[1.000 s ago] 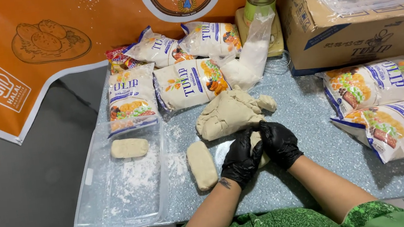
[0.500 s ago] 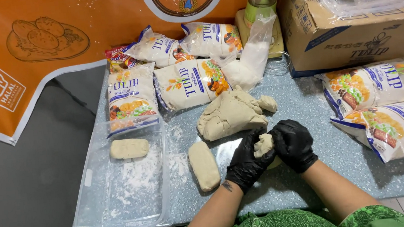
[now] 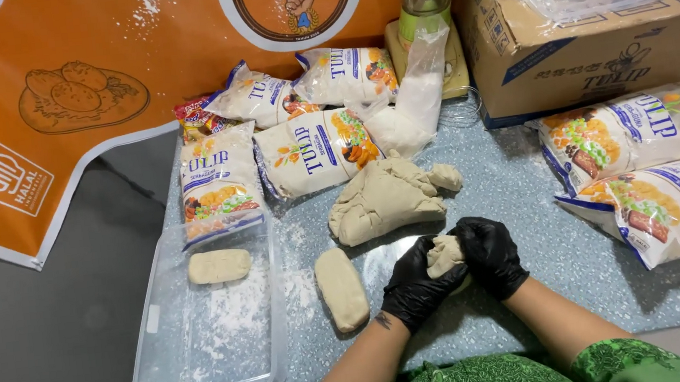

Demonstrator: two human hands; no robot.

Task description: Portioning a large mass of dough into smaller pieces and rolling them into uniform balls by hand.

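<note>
As both hands (image 3: 450, 276) squeeze one dough lump (image 3: 445, 256) — two shaped pieces (image 3: 341, 288) nearby.

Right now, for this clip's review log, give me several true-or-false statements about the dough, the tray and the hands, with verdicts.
1. Both hands, left hand and right hand, wear black gloves. True.
2. The hands hold a small dough piece between them. True.
3. The clear plastic tray holds three shaped pieces. False: only one shaped dough piece lies in it.
4. The big dough lump sits inside the cardboard box. False: it rests on the speckled countertop, in front of the flour bags.
5. An oblong dough piece lies on the countertop beside the tray. True.
</note>
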